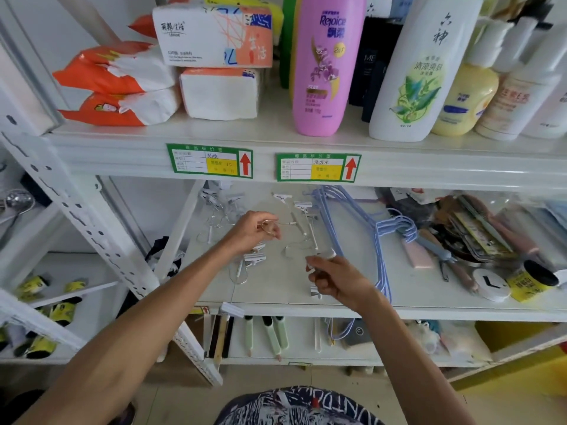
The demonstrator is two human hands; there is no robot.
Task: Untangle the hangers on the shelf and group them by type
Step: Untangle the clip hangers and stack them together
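Observation:
On the middle white shelf lie several white clip hangers with metal hooks and a stack of light blue wire hangers on the right. My left hand pinches the metal hook of one clip hanger, held just above the shelf. My right hand grips another white clip hanger by its bar near the shelf's front. Loose clip hangers rest under my left hand, and more clip hangers lie at the back left. Others are at the back middle.
Combs, brushes and a black-lidded jar crowd the right of the shelf. Above, the upper shelf carries tissue packs, a pink shampoo bottle and white bottles. Brushes hang on the shelf below. A white slotted upright stands at the left.

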